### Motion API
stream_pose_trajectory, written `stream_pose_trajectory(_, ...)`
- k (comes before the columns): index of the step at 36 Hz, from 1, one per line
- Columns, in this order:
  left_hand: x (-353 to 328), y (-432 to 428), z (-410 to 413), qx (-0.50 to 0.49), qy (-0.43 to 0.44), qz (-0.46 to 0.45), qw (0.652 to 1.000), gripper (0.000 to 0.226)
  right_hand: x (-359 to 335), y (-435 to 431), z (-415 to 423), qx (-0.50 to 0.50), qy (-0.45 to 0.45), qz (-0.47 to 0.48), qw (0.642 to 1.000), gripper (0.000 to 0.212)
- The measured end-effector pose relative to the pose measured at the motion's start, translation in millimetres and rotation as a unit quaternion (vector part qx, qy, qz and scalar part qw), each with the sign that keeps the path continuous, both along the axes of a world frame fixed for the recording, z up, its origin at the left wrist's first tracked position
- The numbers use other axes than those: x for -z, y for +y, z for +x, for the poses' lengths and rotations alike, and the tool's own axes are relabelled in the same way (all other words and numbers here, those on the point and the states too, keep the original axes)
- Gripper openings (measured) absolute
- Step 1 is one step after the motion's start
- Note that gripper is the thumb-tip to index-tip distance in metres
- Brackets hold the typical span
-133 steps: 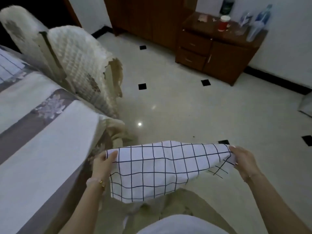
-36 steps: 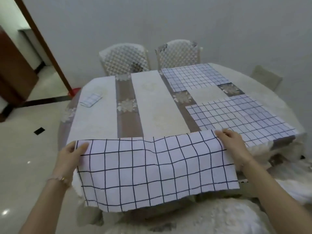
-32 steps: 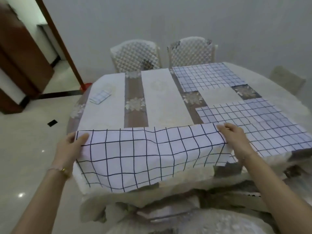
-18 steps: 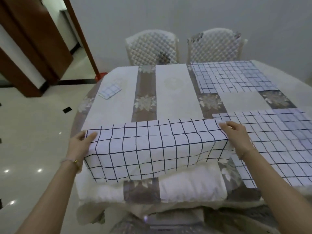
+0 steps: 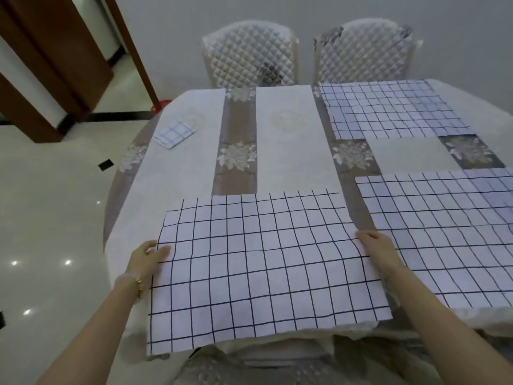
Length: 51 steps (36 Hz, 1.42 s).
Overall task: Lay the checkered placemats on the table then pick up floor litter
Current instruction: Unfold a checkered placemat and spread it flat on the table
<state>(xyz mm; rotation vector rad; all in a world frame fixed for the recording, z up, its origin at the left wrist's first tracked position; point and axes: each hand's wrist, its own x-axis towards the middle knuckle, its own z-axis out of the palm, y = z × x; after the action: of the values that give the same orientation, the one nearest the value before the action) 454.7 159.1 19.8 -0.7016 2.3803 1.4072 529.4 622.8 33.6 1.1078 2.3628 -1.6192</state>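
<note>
A white checkered placemat (image 5: 261, 262) with dark grid lines lies spread flat on the near side of the table (image 5: 188, 173). My left hand (image 5: 148, 255) pinches its left edge and my right hand (image 5: 379, 247) holds its right edge. Its near edge hangs slightly over the table rim. A second checkered placemat (image 5: 444, 232) lies flat to the right, and a third (image 5: 388, 109) lies at the far right. A small folded checkered cloth (image 5: 175, 132) rests at the far left of the table.
Two quilted white chairs (image 5: 249, 59) (image 5: 363, 54) stand behind the table. A brown wooden door frame (image 5: 130, 43) and cabinet (image 5: 55, 59) are at the left. Glossy pale floor (image 5: 50, 218) with black tiles lies left of the table. A red object (image 5: 159, 104) peeks out by the far table edge.
The placemat went from held up in front of the table to lying spread flat on it. Both hands slid forward and down along its side edges.
</note>
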Motion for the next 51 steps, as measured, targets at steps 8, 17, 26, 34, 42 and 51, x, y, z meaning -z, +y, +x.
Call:
stream_pose_trajectory(8, -1.6, -17.9, 34.0, 0.028, -0.006, 0.0, 1.0, 0.039, -1.0, 1.9, 45.3, -0.023, -0.019, -0.013, 0.999, 0.013)
stream_pose_trajectory(17, -0.1, -34.4, 65.6, 0.053, -0.02, -0.005, 0.998, 0.023, 1.9, 3.7, 69.5, -0.075, -0.062, 0.031, 0.995, 0.029)
stream_pose_trajectory(26, -0.3, -20.2, 47.5, 0.005, 0.003, 0.005, 1.0, 0.025, 4.8, -2.3, 57.6, -0.035, -0.033, 0.064, 0.997, 0.012)
stream_pose_trajectory(34, -1.6, -7.6, 27.7, 0.002, 0.021, -0.017, 1.0, 0.023, 13.3, 2.0, 50.9, -0.005, -0.045, 0.107, 0.993, 0.02)
stream_pose_trajectory(42, 3.7, -1.6, 22.7, 0.003, 0.035, -0.059, 0.998, 0.023, 19.9, 4.9, 50.1, 0.005, -0.03, 0.136, 0.99, 0.024)
stream_pose_trajectory(51, 8.8, 8.0, 25.9, -0.002, 0.074, -0.146, 0.987, 0.026, 22.7, -1.6, 53.4, -0.001, -0.023, 0.189, 0.982, 0.025)
